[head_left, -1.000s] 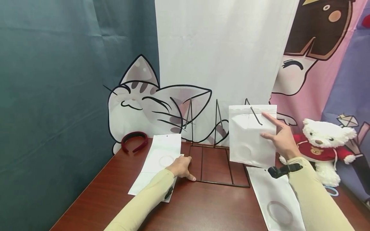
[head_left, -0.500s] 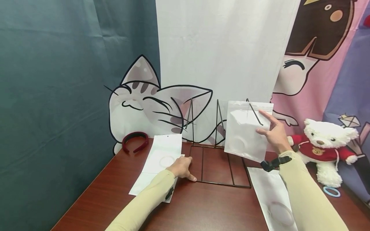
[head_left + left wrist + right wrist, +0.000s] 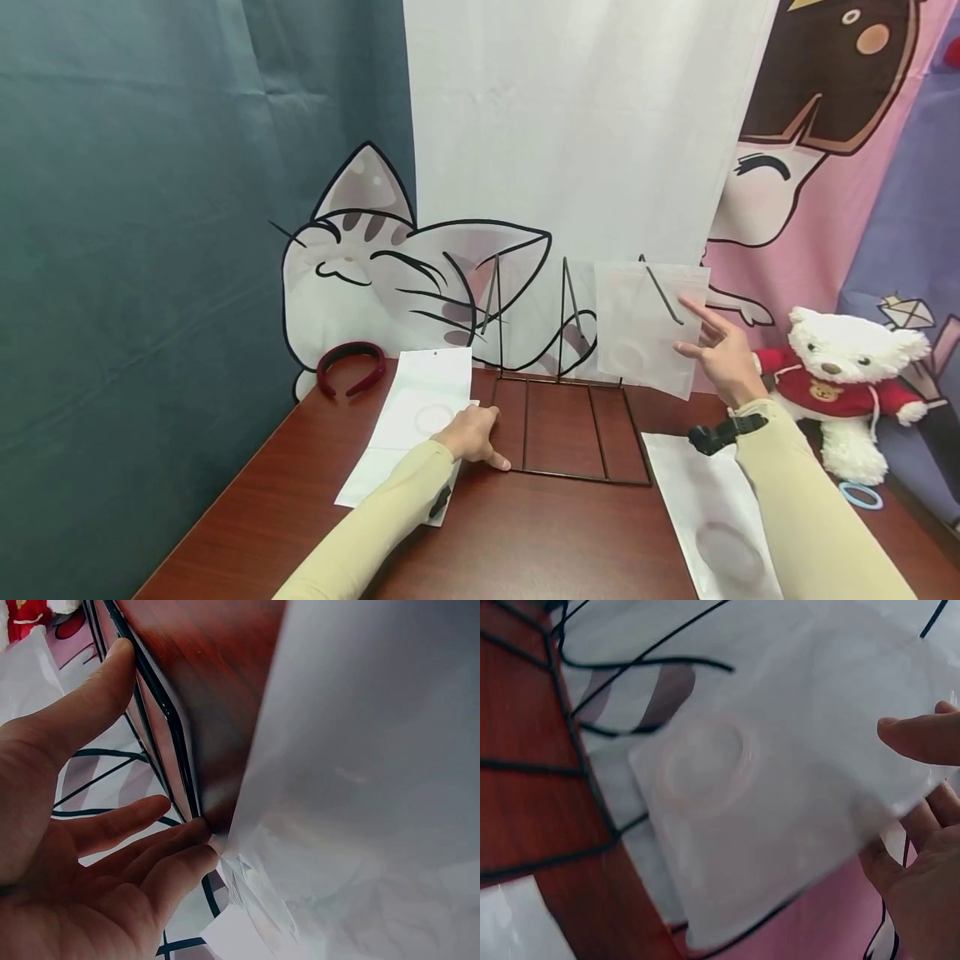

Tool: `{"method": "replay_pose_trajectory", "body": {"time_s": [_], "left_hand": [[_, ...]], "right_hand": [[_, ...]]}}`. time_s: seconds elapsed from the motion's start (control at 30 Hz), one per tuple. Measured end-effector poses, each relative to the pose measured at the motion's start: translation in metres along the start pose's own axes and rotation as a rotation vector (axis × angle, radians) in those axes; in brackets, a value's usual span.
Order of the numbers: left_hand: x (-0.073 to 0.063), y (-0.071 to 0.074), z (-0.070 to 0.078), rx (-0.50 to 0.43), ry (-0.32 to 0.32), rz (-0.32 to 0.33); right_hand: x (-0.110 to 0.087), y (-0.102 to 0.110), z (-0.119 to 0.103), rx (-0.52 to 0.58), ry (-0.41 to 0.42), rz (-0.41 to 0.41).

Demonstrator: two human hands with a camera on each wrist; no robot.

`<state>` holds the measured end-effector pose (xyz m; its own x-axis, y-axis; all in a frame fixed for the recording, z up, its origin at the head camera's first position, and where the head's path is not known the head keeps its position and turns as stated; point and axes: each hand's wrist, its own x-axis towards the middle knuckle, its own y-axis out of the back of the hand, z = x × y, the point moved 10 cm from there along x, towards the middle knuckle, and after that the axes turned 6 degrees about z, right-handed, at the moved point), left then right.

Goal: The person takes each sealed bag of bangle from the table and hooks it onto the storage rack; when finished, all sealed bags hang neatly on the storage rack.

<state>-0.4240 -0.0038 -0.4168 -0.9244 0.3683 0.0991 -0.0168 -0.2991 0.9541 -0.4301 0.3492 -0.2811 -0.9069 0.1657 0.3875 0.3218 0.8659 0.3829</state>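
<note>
A white zip bag (image 3: 645,325) hangs on the right hook of a black wire rack (image 3: 562,473). A pale ring (image 3: 705,765) shows through the bag's lower part in the right wrist view. My right hand (image 3: 723,354) is at the bag's right edge, thumb and index finger apart, close to the hook's tip. Some of its fingers pass behind the bag in the right wrist view. My left hand (image 3: 468,433) rests on the rack's front left corner. Its thumb (image 3: 112,671) and fingertips lie along the wire, spread apart.
Beneath my left hand lies a white bag (image 3: 408,400) with a ring shape. Another white bag (image 3: 712,508) is under my right forearm. A red headband (image 3: 350,367), a white teddy bear (image 3: 832,383) and a light blue ring (image 3: 860,496) are around the table (image 3: 262,500).
The hanging bag has swung back on its hook and is tilted. My right hand went left, then a little right, away from it. My left hand stays on the rack.
</note>
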Motion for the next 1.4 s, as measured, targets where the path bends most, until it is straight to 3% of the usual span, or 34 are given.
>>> {"method": "replay_pose_trajectory", "body": {"time_s": [0.33, 0.5, 0.7, 0.83, 1.1, 1.27, 1.4], "left_hand": [[0.000, 0.001, 0.000, -0.011, -0.001, -0.008], [0.000, 0.001, 0.000, 0.001, -0.010, -0.003], [0.000, 0.004, 0.001, 0.009, -0.031, 0.003], [-0.001, 0.002, 0.001, 0.001, -0.024, -0.005], [-0.002, 0.002, 0.003, -0.019, -0.014, -0.007], [-0.003, 0.002, 0.002, -0.023, -0.011, -0.009], [-0.002, 0.002, 0.002, -0.020, -0.013, -0.003]], "right_hand": [[-0.025, 0.016, 0.037, 0.008, 0.064, -0.071], [-0.038, 0.020, 0.065, -0.227, 0.030, -0.126], [-0.054, 0.012, 0.107, -0.496, -0.016, -0.316], [-0.064, 0.014, 0.130, -0.592, -0.043, -0.403], [-0.077, 0.025, 0.148, -0.640, -0.054, -0.433], [-0.080, 0.025, 0.152, -0.634, -0.097, -0.457], [-0.079, 0.020, 0.148, -0.632, -0.081, -0.475]]}}
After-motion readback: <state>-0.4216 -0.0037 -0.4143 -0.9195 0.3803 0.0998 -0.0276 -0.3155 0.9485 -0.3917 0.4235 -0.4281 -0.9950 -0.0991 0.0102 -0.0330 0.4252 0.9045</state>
